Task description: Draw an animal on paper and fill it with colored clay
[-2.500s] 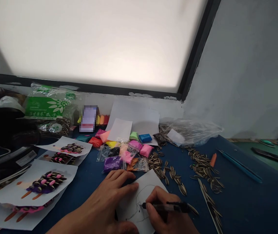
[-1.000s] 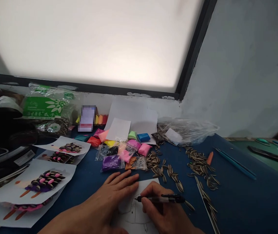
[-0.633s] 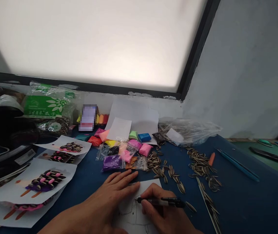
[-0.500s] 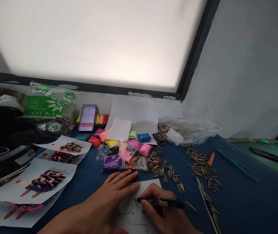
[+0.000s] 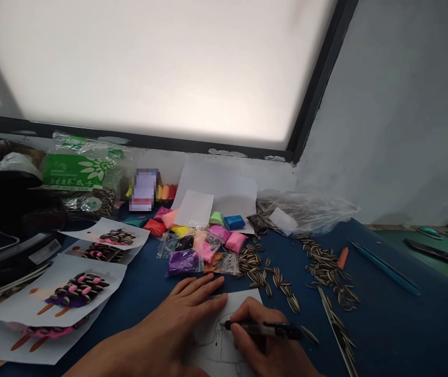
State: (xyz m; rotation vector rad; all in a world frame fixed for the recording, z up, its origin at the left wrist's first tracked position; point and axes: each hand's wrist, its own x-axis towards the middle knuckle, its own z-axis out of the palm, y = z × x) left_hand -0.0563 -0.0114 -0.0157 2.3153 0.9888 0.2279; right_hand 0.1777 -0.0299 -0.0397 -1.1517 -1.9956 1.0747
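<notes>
A black pen [image 5: 265, 329] is pinched in my right hand [image 5: 273, 348], its tip touching a white sheet of paper [image 5: 230, 351]. Thin drawn lines and a few small dots mark the sheet; its lower part runs out of view. My left hand [image 5: 180, 317] lies flat with fingers stretched, pressing on the paper's left side. Just beyond those fingertips are small bags of coloured clay, among them a purple packet [image 5: 182, 262] and a pink packet [image 5: 235, 241]. Sunflower seeds [image 5: 282, 288] lie scattered past my right hand.
Paper sheets with seed-and-clay hedgehogs [image 5: 77, 290] overlap at the left. Tweezers [image 5: 336, 330] lie at the right, with a blue pen-like tool [image 5: 387, 269] beyond. A phone [image 5: 144, 191], a green seed bag [image 5: 77, 170] and a clear plastic bag [image 5: 314, 209] stand along the wall.
The pen tip has moved very slightly on the paper, with a little more line visible near it. The view has shifted slightly; my left hand stays flat in place.
</notes>
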